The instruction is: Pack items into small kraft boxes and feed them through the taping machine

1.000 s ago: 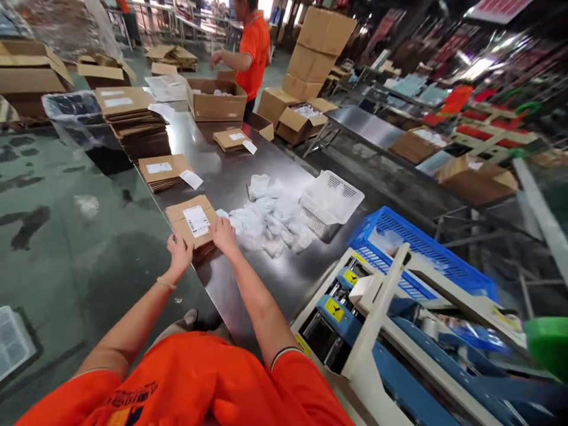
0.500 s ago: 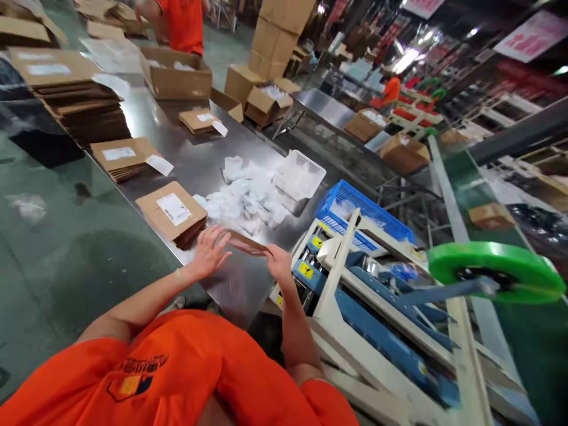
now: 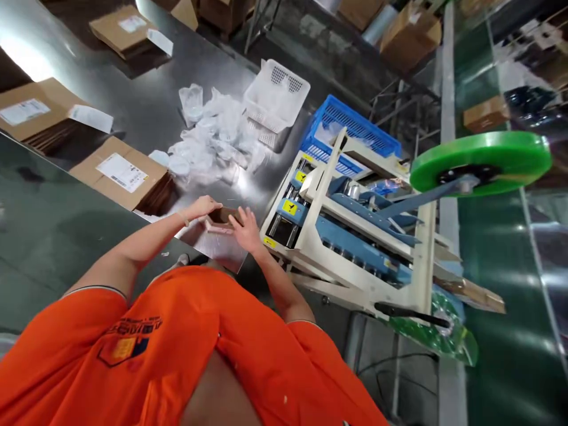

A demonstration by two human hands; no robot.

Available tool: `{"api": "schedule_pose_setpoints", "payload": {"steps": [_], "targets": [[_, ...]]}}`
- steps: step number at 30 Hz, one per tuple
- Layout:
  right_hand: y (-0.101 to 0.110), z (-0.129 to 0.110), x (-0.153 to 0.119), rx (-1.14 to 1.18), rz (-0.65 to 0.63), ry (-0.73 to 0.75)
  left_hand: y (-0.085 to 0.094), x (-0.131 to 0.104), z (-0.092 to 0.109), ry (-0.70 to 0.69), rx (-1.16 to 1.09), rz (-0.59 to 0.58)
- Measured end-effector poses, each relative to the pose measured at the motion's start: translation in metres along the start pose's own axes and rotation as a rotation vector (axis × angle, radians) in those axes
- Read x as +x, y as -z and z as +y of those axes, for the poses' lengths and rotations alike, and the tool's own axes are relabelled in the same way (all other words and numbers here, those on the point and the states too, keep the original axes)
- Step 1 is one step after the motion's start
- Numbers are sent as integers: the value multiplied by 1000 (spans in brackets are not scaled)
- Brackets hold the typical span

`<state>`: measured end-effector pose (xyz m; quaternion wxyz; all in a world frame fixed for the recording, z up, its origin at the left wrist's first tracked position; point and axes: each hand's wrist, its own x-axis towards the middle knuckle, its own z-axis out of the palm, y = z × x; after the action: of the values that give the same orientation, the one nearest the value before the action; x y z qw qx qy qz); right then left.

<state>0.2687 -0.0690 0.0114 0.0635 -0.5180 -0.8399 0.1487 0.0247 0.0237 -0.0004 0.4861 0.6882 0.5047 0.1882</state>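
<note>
A small cardboard box (image 3: 218,228) is between my hands at the near end of the metal table (image 3: 199,238), its brown inside partly showing. My left hand (image 3: 203,207) is closed on the box's left side. Against the right side rests my right hand (image 3: 247,231), its fingers stretched out and apart, touching the cardboard. Just left of the hands lies a stack of flat cardboard (image 3: 100,158) with a white label on top. Beyond the hands is a heap of clear plastic bags (image 3: 208,139) with whitish contents.
A white perforated basket (image 3: 284,89) stands behind the bags. To the right are a blue crate (image 3: 326,124) and a roller machine (image 3: 350,236) with a green tape roll (image 3: 479,163). More labelled flat cardboard stacks (image 3: 48,94) lie at left. A green conveyor belt (image 3: 497,248) runs at far right.
The cardboard between my hands was a thin flat piece and now stands opened as a box. My right hand has gone from gripping its end to spread fingers. My view has tilted down.
</note>
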Motion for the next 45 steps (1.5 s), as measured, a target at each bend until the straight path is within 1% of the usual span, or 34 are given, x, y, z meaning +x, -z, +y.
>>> {"api": "schedule_pose_setpoints", "payload": {"steps": [2,3,5,6,8,9,11,12,13,14,15,17,18,19,20,22,23,25,26,27,29,31,32,34,36,37,39,40,42,43,44,45], "targets": [[-9,-20,-2,59,-93,99,-4,11,10,-9,79,-60],[-13,-29,2,106,-129,142,-5,14,14,-43,122,-84],[-17,-43,16,248,-188,197,-3,14,15,-175,177,-100],[-19,-48,26,346,-218,209,0,12,13,-247,185,-79],[-21,-52,45,565,-278,191,9,3,5,-335,199,10],[-22,-53,54,663,-289,154,15,-5,-1,-322,222,94],[-24,-52,66,792,-267,52,24,-24,-13,-174,287,310],[-26,-51,69,829,-245,10,27,-35,-20,-85,313,389],[-27,-49,71,850,-228,-14,27,-48,-26,-20,327,425],[-28,-48,71,862,-215,-23,25,-59,-32,2,328,411],[-30,-47,70,868,-208,-26,22,-70,-37,-29,314,351],[-31,-46,68,869,-196,-42,12,-84,-42,-171,281,203],[-31,-45,67,854,-202,-47,7,-86,-42,-232,275,150],[-29,-45,67,825,-213,-49,3,-85,-41,-264,280,103],[-26,-44,68,772,-221,-40,0,-81,-38,-266,290,60],[-15,-42,74,592,-186,-6,-2,-68,-31,-212,314,4],[-9,-41,78,481,-131,4,-3,-61,-28,-170,325,15],[2,-42,88,259,-3,-13,-5,-50,-23,-74,344,121],[4,-43,91,162,29,-38,-7,-46,-22,-26,348,192],[4,-45,92,77,32,-67,-11,-44,-22,28,333,261],[-4,-50,88,-62,-40,-117,-19,-42,-24,142,214,373],[-15,-53,77,-161,-120,-140,-26,-40,-28,240,56,449],[-20,-53,71,-196,-144,-134,-28,-38,-30,274,-6,482],[-24,-49,62,-218,-160,-99,-30,-36,-33,296,-67,525],[-22,-42,61,-145,-129,-102,-31,-37,-37,297,-106,582],[-21,-39,63,-64,-90,-139,-32,-40,-38,307,-133,624],[-22,-38,70,202,30,-276,-34,-50,-42,364,-250,704],[-26,-39,74,379,92,-351,-35,-57,-45,390,-348,712],[-36,-45,81,741,165,-450,-35,-71,-50,384,-542,638],[-40,-47,84,863,154,-462,-34,-77,-52,363,-568,590],[-42,-47,90,922,119,-454,-32,-81,-53,345,-504,559],[-41,-45,98,928,79,-436,-31,-84,-52,340,-359,551]]}}
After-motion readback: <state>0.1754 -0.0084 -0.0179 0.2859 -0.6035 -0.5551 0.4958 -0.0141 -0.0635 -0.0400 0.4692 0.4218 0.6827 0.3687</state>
